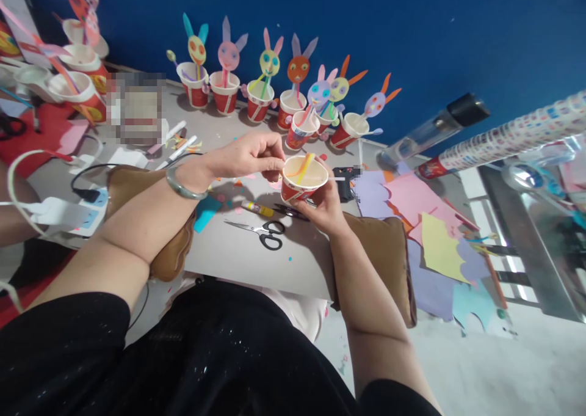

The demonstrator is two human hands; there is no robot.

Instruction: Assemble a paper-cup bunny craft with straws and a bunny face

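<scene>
My right hand (326,207) grips a red-and-white paper cup (300,191) from below and the right, tilting its mouth towards me. Inside the cup show a yellow strip (306,168) and an orange strip, which may be straws. A thin pale stick (337,178) juts out on the cup's right side. At the left rim, my left hand (260,154) has its fingers pinched together; whatever is between them is hidden. Below the cup lie black-handled scissors (270,234), a yellow glue stick (257,208) and a second dark-handled pair of scissors (293,212).
Several cups with paper rabbit faces (269,63) line the blue wall. Coloured paper sheets (442,245) and a long stack of cups (508,134) lie right. Brown cushions (382,251) flank the table's front. A power strip (94,211) with cables stands left.
</scene>
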